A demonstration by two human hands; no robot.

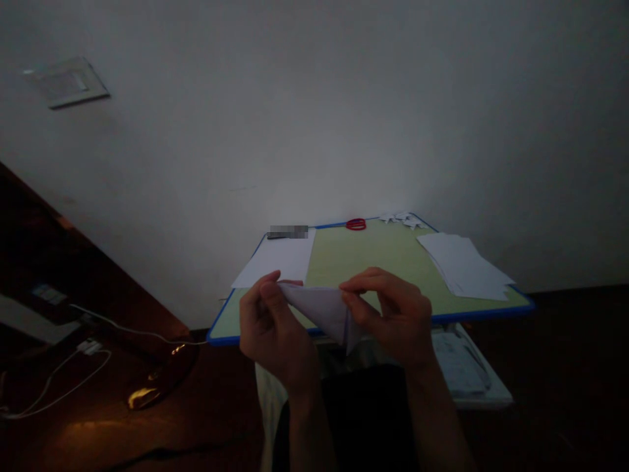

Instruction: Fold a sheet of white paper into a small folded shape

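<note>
A folded sheet of white paper [322,308], roughly triangular with its point downward, is held up between my two hands above the near edge of the table. My left hand [278,331] pinches its left corner between thumb and fingers. At the upper right, my right hand [390,314] grips the top edge with thumb and forefinger. A loose flap hangs below the right fingers. Both hands are closed on the paper, and the palm side of the right one is hidden.
The pale green table [354,252] has a blue rim. White sheets [462,265] lie at its right, another white sheet [282,259] at its left. Red-handled scissors [356,224] and several folded paper pieces [405,219] lie along the back by the wall. A white cable [137,333] runs at left.
</note>
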